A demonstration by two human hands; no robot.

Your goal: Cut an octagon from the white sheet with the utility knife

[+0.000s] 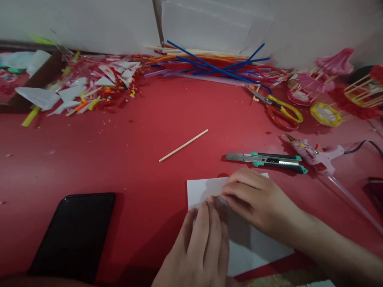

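lane between phone point(73, 237) and paper point(257, 249), dim but apparently free, with thin stick point(183, 145) beyond, cutter point(271, 160) rightward

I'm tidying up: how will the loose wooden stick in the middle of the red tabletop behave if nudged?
The wooden stick probably feels stiff, since it lies straight. It is likely light, being so thin. It may roll or slide on the smooth-looking red tabletop, though its cross-section is unclear.

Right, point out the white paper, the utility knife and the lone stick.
White paper point(257, 248), head view: bare lower part.
Utility knife point(271, 160), head view: handle, near its slider.
Lone stick point(183, 145), head view: middle of its length.
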